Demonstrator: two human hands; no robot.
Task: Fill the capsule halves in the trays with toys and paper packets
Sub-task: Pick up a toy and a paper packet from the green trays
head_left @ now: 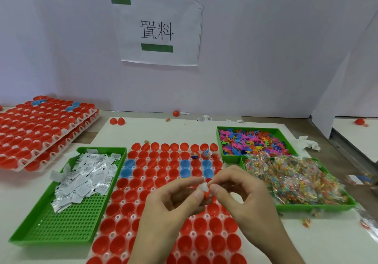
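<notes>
A white tray [135, 215] of red and a few blue capsule halves lies in front of me. Three halves near its far right corner hold toys [206, 153]. Above the tray's middle, my left hand [173, 200] and my right hand [239, 190] meet, both pinching a small white paper packet [203, 187] together with something red and orange. A green tray [30, 233] on the left holds white paper packets [86, 175]. On the right, one green tray [286, 141] holds colourful plastic toys and another [319, 206] holds clear bagged toys.
Stacked trays of red capsule halves [41, 128] sit at the far left. Loose red halves [117, 121] and packets lie near the back wall, which carries a paper sign [157, 30]. A crumpled tissue [308, 143] and stray bagged toys [368, 225] lie at right.
</notes>
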